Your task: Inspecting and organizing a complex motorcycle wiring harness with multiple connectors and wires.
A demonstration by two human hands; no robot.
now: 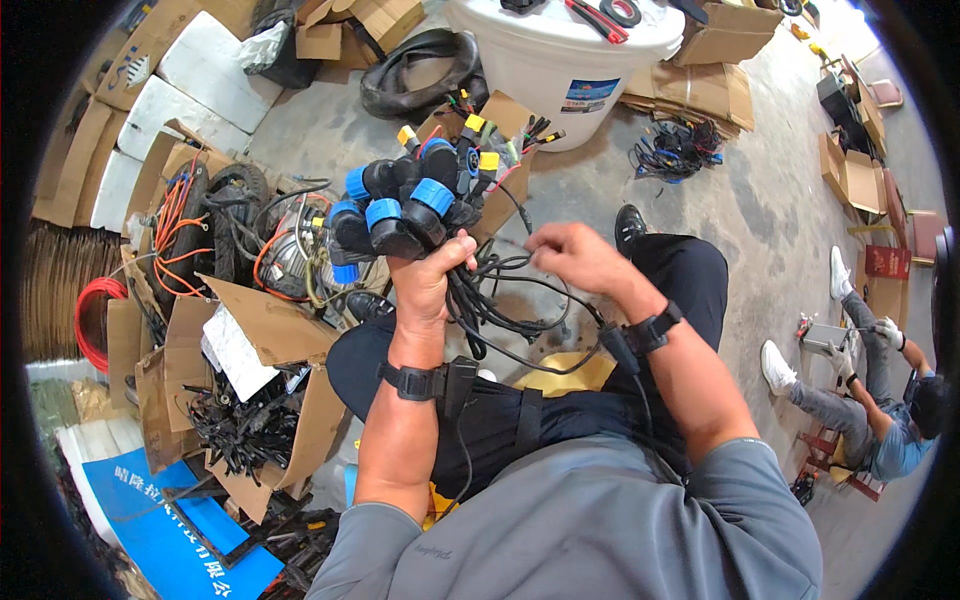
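The left grip (pixel 428 272) is wrapped around one bundle of black cables (pixel 472 312), which hangs below it; at least five blue-ringed plugs (pixel 424 215) and three yellow connectors (pixel 474 122) cluster above it. The right grip (pixel 582 260) curls beside the bundle; whether it pinches a strand, I cannot tell. One white tub (pixel 530 75) stands beyond both.

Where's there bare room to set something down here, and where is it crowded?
The widest bare patch is the floor between the cable heap and the seated co-worker; a smaller one lies between the foam blocks and black tube. It's crowded around the tires and open carton, and at the left hand, gripping cables.
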